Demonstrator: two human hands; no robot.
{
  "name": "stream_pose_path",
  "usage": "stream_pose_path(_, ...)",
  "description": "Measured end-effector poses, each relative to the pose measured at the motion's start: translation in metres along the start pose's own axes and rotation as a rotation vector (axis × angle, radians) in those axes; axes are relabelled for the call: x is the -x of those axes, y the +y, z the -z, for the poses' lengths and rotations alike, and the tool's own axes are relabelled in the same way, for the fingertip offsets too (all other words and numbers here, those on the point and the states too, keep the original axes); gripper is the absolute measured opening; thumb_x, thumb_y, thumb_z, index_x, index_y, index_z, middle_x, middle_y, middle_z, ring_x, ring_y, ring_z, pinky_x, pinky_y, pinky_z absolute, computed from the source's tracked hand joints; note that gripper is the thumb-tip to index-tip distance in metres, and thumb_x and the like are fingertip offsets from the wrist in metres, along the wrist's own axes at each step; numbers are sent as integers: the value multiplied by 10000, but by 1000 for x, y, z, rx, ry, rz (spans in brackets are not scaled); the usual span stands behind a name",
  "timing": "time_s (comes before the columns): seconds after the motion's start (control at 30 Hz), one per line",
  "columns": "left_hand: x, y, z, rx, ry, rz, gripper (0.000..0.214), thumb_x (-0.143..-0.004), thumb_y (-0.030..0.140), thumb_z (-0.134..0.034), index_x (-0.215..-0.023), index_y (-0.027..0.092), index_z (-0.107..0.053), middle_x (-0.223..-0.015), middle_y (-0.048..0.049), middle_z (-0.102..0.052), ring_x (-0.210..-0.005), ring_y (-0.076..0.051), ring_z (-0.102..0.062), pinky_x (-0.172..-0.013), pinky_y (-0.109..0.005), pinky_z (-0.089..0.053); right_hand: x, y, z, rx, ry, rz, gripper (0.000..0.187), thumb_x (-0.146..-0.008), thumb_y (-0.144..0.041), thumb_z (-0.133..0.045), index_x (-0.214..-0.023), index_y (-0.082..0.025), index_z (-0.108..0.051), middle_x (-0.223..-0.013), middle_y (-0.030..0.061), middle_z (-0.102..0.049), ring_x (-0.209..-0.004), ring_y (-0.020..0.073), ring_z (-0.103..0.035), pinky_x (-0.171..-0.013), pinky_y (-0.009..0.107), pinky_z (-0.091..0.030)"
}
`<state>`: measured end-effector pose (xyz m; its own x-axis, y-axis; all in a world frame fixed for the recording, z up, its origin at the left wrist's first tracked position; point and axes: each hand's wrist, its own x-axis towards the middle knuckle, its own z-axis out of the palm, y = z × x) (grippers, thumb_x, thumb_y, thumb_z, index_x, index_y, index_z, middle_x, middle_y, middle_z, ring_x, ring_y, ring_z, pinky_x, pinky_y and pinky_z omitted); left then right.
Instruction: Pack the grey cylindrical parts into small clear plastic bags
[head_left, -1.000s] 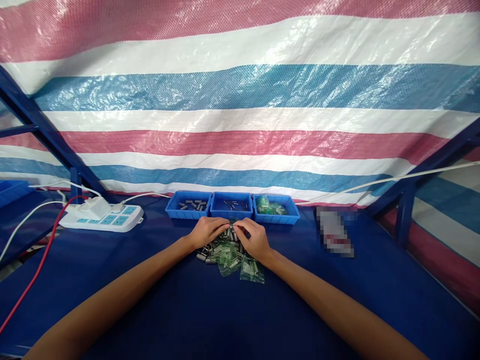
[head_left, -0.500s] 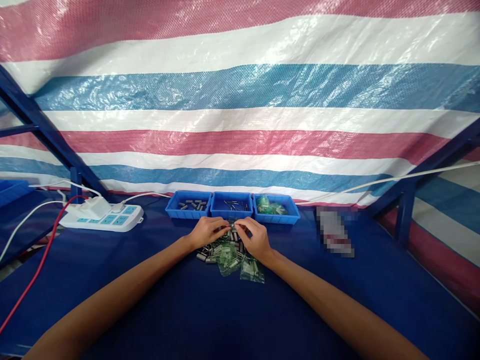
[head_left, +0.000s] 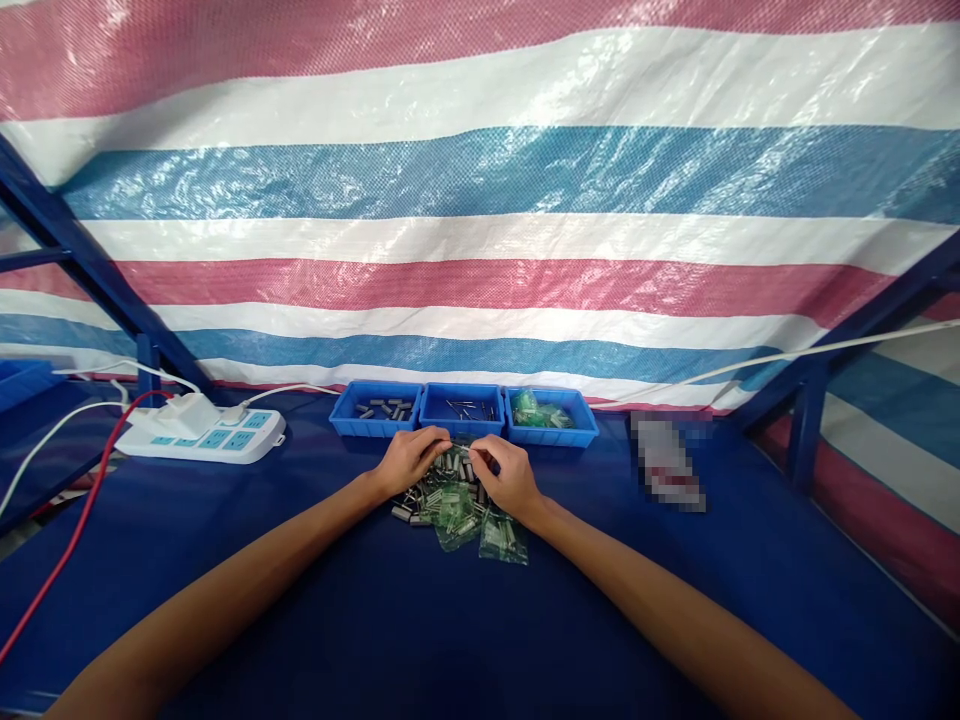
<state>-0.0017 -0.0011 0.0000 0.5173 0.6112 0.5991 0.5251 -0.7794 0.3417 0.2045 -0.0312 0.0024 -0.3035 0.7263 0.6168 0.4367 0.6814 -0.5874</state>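
Observation:
My left hand [head_left: 408,461] hovers at the left back of a heap of small metal parts [head_left: 456,467], its thumb and fingers closed at the tips. Opposite it, my right hand [head_left: 511,477] pinches at the heap's right back. A thin, light piece seems to lie between the two sets of fingertips, too small to name. Among the dark and silvery cylinders sit green-tinted plastic bags [head_left: 454,512] with metal pieces in them. One small clear bag [head_left: 503,537] of parts lies at the heap's front right, below my right hand.
Three blue bins stand behind the heap: the left bin [head_left: 373,428] with metal cylinders, the middle bin [head_left: 462,428] with thin pins or screws, the right bin [head_left: 553,436] with green bags. Left lies a power strip [head_left: 210,440] with cables. A blurred-out object [head_left: 667,465] lies right.
My left hand has shifted slightly up and left, so the fingertips of both hands are a little farther apart. The heap and bins look the same.

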Motion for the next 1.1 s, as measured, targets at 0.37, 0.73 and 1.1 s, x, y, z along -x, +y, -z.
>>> stream_pose_path(0.37,-1,-2,-2,25,37,7,178,-926,308,-473,-925,161,-572,-746,-3,-629,-627,-94,-582,-606,-179,-423,1,2,-1,2,-88,36,186,-909,-232,-434,-792,-166,-563,-671,28,-550,-590,132,-491,-572,248,-372)
stream_pose_path(0.73,0,-2,-2,-12,2,-66,269,-948,303,-420,-806,142,-582,-645,7,-589,-543,-75,-524,-552,-179,-373,1,2,-1,17,-76,36,250,-933,-253,-410,-755,-162,-561,-639,20,-521,-583,131,-494,-560,251,-347)
stream_pose_path(1.1,0,0,-1,-20,46,-77,219,-934,254,-440,-803,144,-576,-640,3,-592,-543,-83,-534,-549,-185,-372,2,3,-2,7,-91,27,230,-945,-293,-394,-913,-175,-589,-723,41,-555,-577,131,-495,-570,246,-397)
